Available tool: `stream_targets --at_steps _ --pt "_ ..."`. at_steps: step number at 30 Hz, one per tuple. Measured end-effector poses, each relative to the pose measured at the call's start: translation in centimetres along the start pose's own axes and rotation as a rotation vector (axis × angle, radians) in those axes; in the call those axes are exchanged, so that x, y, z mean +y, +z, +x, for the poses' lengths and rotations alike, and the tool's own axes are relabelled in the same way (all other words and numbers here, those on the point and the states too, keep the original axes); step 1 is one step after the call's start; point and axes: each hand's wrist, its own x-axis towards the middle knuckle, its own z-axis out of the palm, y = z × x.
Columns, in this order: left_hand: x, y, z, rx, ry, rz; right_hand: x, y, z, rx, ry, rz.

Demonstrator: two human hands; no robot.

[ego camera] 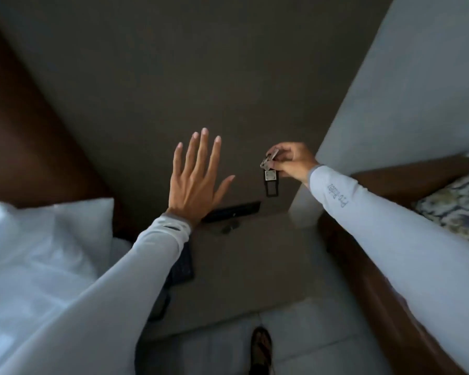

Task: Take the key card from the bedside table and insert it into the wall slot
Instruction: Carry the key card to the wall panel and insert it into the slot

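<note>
My right hand (290, 161) is raised in front of the dark wall, pinching a metal key (268, 159) from which a small square tag and a dark rectangular key card fob (271, 185) hang down. The fob dangles in the air above the bedside table (255, 266). My left hand (195, 180) is held up flat with fingers spread, palm toward the wall, holding nothing. I cannot make out a wall slot in this view.
A dark flat device (232, 212) lies at the back of the bedside table, with another dark object (183, 269) under my left sleeve. White pillows (38, 253) lie to the left. A wooden frame with a patterned cushion (455, 207) is on the right. A sandalled foot (260, 347) stands on the tiled floor.
</note>
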Motion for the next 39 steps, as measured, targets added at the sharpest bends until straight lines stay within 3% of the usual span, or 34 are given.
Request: stream_targets --at_steps 8,14,21,30,39 --pt "7.3 -15.4 15.4 0.366 0.18 -0.039 -15.2 -18.9 -10.5 0.308 -0.168 0.034" --pt "18.1 -24.1 21.1 0.531 0.312 -0.108 -19.5 -30.1 -22.1 0.55 -0.236 -0.001" --pt "34.6 -33.1 20.6 0.617 0.462 -0.251 -18.0 -40.0 -39.9 0.784 -0.223 -0.021" --pt "58.3 -44.2 11.7 0.659 0.591 -0.516 -12.4 -50.1 -65.6 1.111 -0.116 -0.045" --pt "76.3 -49.9 3.5 0.639 0.727 -0.616 -4.3 -56.9 -83.6 1.276 -0.016 -0.061"
